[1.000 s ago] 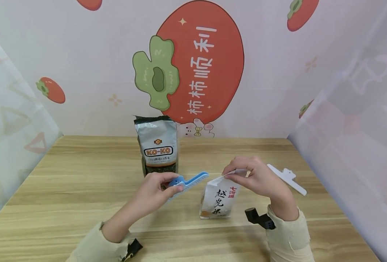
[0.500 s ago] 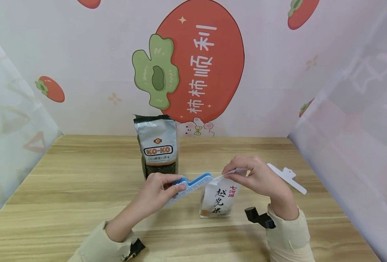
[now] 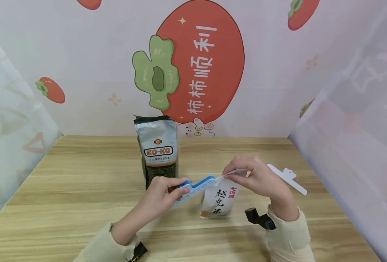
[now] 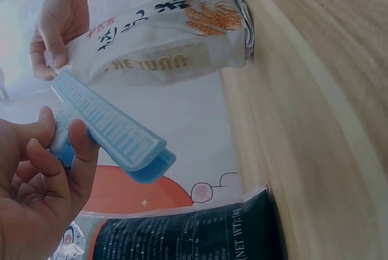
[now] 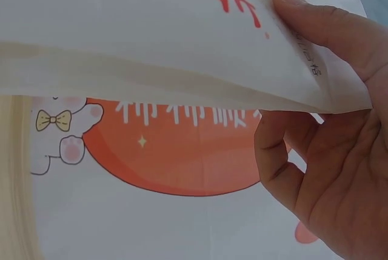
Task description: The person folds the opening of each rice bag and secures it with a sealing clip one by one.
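Note:
A blue clip (image 3: 196, 187) is pinched by its handle between the thumb and fingers of my left hand (image 3: 163, 193). Its tip meets the upper left corner of a small white rice bag (image 3: 218, 200), which stands upright on the table. My right hand (image 3: 254, 177) pinches the folded top edge of that bag. In the left wrist view the clip (image 4: 112, 123) slants away from the bag's top (image 4: 157, 39). Thumb above and fingers below, the right hand (image 5: 339, 133) holds the bag's top (image 5: 182, 42) in the right wrist view.
Behind my left hand stands a larger KO-KO rice bag (image 3: 158, 145), silver and dark. A white clip (image 3: 287, 178) lies on the wooden table (image 3: 82, 174) to the right. A printed cloth backdrop (image 3: 98, 54) rises behind the table, with side panels left and right.
My left hand has moved right with the blue clip, bringing its tip from apart to the bag's top corner. The right hand and white bag have stayed in place.

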### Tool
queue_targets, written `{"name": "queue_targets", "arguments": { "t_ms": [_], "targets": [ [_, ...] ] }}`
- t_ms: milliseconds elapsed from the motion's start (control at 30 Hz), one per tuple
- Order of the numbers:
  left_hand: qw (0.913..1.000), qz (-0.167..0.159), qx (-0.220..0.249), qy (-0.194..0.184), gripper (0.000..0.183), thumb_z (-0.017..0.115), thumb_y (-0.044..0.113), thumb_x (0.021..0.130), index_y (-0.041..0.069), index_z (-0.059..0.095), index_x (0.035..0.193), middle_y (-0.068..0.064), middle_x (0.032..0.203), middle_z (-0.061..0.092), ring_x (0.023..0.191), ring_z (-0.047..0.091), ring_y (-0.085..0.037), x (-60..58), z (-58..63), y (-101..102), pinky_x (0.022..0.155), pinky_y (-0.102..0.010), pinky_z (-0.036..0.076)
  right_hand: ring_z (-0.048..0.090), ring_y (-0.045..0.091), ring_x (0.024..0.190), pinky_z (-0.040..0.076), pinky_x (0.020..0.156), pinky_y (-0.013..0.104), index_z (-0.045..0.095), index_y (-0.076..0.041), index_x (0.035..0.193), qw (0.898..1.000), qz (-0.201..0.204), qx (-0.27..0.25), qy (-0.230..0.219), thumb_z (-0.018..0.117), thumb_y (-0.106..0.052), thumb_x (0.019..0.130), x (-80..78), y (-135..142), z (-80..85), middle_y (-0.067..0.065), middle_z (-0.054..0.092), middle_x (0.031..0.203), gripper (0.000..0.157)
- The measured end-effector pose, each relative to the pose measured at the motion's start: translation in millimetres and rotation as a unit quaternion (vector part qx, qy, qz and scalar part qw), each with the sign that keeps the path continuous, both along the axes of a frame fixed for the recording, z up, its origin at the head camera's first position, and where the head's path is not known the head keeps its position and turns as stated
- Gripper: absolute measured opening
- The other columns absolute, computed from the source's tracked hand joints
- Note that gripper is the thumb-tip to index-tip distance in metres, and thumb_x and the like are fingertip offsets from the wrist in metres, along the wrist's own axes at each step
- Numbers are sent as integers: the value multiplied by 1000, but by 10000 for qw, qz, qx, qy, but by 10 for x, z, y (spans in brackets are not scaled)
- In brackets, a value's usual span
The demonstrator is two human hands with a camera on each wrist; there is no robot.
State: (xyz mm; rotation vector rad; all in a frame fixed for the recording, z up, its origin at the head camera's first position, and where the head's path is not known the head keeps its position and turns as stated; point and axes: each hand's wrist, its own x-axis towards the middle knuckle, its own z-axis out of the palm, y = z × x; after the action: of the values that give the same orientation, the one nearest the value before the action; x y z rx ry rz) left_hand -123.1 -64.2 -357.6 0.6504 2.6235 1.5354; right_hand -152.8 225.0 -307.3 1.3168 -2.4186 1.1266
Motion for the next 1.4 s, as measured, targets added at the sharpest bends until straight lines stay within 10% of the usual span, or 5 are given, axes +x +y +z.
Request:
{"name": "queue_targets", "arguments": {
  "t_ms": [533,800,1400],
  "targets": [
    [9993,-152,116,322,27,72,19,92,4,74,114,-3,80,71,61,52,-8,-55,-70,101,51,-19,44,64,5,76,53,62,20,74,-14,93,9999,-56,64,64,74,7,83,5,-27,21,-1,73,87,23],
    [9997,-102,110,201,28,72,18,91,5,74,115,0,82,69,63,51,-5,-44,-95,118,53,-18,44,66,5,93,53,76,24,64,-13,120,9952,-616,394,-649,75,-6,86,83,99,113,-3,71,102,37],
    [9985,-78,457,276,22,72,17,91,7,75,110,-5,87,73,63,55,-5,-54,-155,157,55,-19,50,57,4,69,47,65,20,62,-16,80,9991,-305,192,-224,71,2,88,63,185,71,-3,62,72,21]
  ]
}}
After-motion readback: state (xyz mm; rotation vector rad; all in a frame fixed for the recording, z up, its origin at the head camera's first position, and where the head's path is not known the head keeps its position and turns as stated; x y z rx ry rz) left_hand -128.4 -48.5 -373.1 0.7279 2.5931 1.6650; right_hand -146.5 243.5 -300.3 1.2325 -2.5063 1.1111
